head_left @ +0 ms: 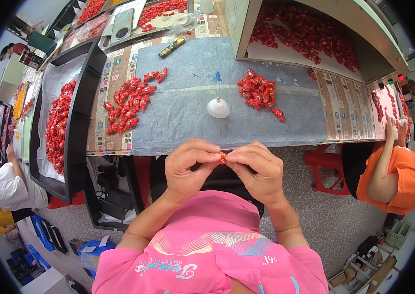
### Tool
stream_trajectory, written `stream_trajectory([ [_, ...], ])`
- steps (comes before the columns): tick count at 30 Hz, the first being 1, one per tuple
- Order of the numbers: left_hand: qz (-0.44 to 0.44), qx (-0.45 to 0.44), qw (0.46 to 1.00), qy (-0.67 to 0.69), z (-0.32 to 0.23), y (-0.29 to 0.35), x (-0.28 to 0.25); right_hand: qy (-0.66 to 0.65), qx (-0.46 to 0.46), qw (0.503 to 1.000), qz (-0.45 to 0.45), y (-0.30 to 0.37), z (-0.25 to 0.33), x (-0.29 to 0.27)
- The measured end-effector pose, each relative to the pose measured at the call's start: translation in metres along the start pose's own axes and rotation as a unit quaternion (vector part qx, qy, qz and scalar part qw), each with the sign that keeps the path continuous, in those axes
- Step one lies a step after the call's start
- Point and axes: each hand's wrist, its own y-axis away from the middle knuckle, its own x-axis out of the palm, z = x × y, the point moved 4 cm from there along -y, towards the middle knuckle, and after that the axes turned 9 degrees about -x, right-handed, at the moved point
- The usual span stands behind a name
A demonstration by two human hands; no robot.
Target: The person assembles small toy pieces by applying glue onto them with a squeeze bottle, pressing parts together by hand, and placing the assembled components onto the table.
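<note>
Just beyond the table's near edge, above my lap, a small red glossy moulded piece (223,158) is pinched between both hands. My left hand (188,166) grips it from the left with thumb and fingertips. From the other side my right hand (259,169) closes on it the same way; the fingers cover much of it. On the blue-grey table covering (183,112), one loose pile of similar red pieces (129,100) lies to the left, and a tighter heap (257,91) to the right. Between them stands a white rounded bottle (218,109) with a thin tip.
A deep black tray (81,122) of red pieces stands at the left edge. At the back right is an open-fronted box (242,29) with more inside. A black-and-gold stick (171,47) and a phone (122,24) lie farther back. A person in orange (393,179) works at right.
</note>
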Motion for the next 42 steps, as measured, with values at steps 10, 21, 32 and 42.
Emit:
stream_trajectory([
  [10,0.011,0.032,0.999,-0.014,-0.004,0.002,0.002,0.006,-0.015,1.000,-0.006,0.002,0.007,-0.003],
  [21,0.039,-0.048,0.996,0.065,0.005,0.010,0.004,-0.030,0.041,0.999,-0.011,0.004,0.005,-0.004],
  [32,0.094,-0.246,0.898,0.353,0.014,0.009,0.007,-0.121,0.089,0.989,-0.011,0.012,-0.002,-0.007],
  [42,0.115,-0.222,0.894,0.371,0.019,0.008,0.004,-0.142,0.120,0.982,0.011,0.015,-0.008,-0.004],
])
